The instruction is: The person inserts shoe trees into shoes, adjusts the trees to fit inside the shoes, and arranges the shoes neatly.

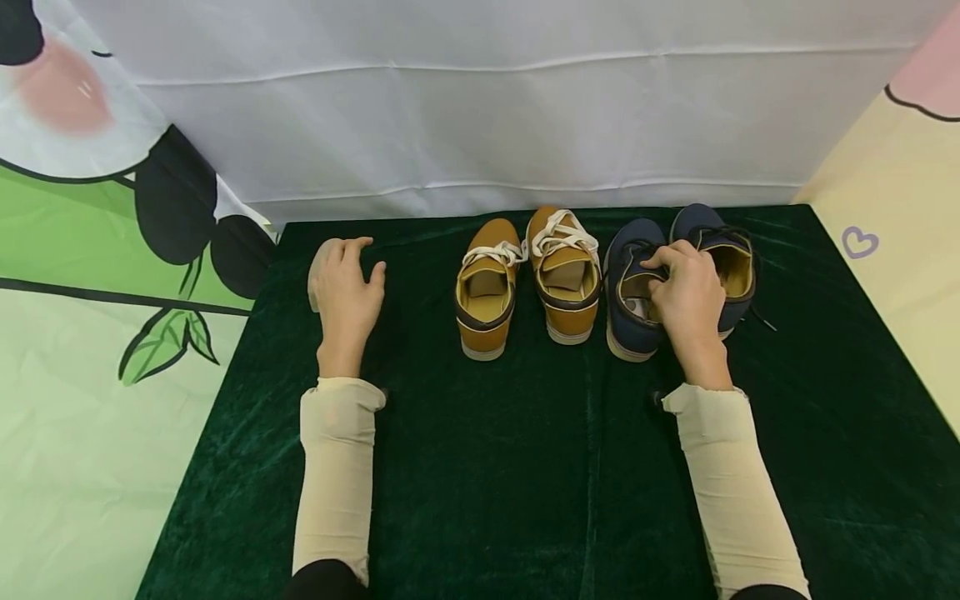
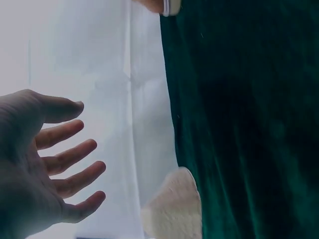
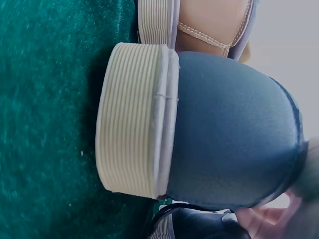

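Note:
In the head view, my right hand [image 1: 686, 292] is over the opening of the left navy shoe [image 1: 633, 333], thumb and curled fingers gripping its upper edge. The right wrist view shows this shoe's rounded heel [image 3: 234, 129] and ribbed cream sole up close, with fingers [image 3: 266, 219] at the collar. Its inner side is partly hidden by the hand. The other navy shoe [image 1: 697, 218] stands just right of it, black laces loose. Off to the left, my left hand [image 1: 347, 287] hovers with spread, relaxed fingers beside a pale beige, soft-looking piece [image 1: 315, 275], which it partly covers.
Two tan shoes [image 1: 483, 333] [image 1: 572, 321] with white laces stand left of the navy pair, toes toward the back. A dark green velvet cloth [image 1: 480, 483] covers the table. White fabric [image 1: 480, 133] rises behind it, with printed cloth panels at both sides.

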Motion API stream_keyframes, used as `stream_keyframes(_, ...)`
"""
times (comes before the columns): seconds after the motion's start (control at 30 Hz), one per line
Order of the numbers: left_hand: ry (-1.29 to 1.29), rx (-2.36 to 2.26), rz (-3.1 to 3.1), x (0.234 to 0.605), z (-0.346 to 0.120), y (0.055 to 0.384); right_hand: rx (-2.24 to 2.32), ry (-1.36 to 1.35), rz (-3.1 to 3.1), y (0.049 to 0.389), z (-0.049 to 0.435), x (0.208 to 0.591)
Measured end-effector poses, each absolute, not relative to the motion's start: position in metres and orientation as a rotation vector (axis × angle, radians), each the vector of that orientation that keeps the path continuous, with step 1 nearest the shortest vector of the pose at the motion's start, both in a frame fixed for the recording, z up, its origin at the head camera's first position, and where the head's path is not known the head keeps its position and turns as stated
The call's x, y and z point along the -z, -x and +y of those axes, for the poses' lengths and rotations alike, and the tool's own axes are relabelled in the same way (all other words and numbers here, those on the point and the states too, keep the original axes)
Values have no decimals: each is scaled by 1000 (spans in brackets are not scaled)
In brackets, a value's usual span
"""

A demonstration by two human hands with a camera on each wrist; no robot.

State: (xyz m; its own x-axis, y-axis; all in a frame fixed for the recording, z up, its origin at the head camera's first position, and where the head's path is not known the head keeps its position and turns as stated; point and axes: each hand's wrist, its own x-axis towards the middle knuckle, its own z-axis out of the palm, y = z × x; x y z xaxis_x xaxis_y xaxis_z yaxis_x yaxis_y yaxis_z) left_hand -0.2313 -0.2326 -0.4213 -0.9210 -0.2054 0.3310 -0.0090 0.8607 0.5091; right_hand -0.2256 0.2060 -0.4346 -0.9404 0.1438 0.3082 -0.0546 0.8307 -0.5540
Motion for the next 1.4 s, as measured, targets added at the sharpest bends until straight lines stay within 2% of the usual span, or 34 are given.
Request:
stream_keyframes(0.7,-401,886,-2763,446,-293,229,-884,57,-2670,224,207,435)
stream_keyframes(1.4,-411,885,-2737,455,-303,228,-887,45,-2678,227,209,435)
